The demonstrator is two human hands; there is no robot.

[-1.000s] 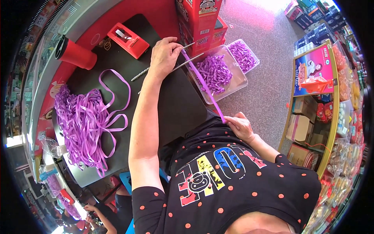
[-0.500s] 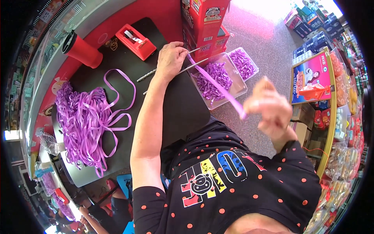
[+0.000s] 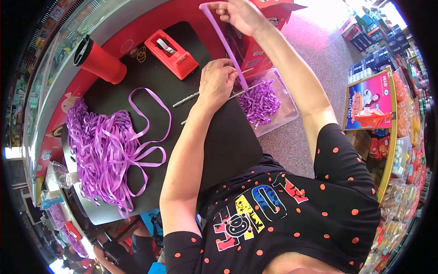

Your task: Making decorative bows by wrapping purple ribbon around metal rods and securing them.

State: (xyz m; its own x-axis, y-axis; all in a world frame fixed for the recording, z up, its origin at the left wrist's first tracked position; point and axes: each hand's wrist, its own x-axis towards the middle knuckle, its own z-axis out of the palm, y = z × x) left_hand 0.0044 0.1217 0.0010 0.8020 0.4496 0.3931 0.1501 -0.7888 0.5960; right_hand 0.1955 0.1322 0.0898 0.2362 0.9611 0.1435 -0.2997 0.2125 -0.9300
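Note:
My left hand (image 3: 217, 83) is closed over two thin metal rods at the right edge of the black table. One rod (image 3: 185, 99) shows a twisted surface left of my hand; both tips stick out past the table edge. My right hand (image 3: 242, 17) is raised at the top, pinching the end of a purple ribbon (image 3: 222, 40). The taut ribbon slants down past my left fingertips to the rods. Beneath them, a clear plastic tub (image 3: 285, 109) holds many short purple ribbon pieces (image 3: 261, 104). A heap of long purple ribbon (image 3: 105, 150) lies on the table's left, loose loops reaching toward my left forearm.
On the black table (image 3: 223, 146) stand a red tape dispenser (image 3: 172, 55) and a red tumbler (image 3: 101, 61), with rubber bands (image 3: 141, 55) between them. Red cartons (image 3: 258, 50) stand behind the tub. A display case (image 3: 372, 100) and packaged goods line the right side.
My right hand has swung from the near right up to the far side, carrying the ribbon end over the rods. My left hand keeps its hold. The view has shifted slightly.

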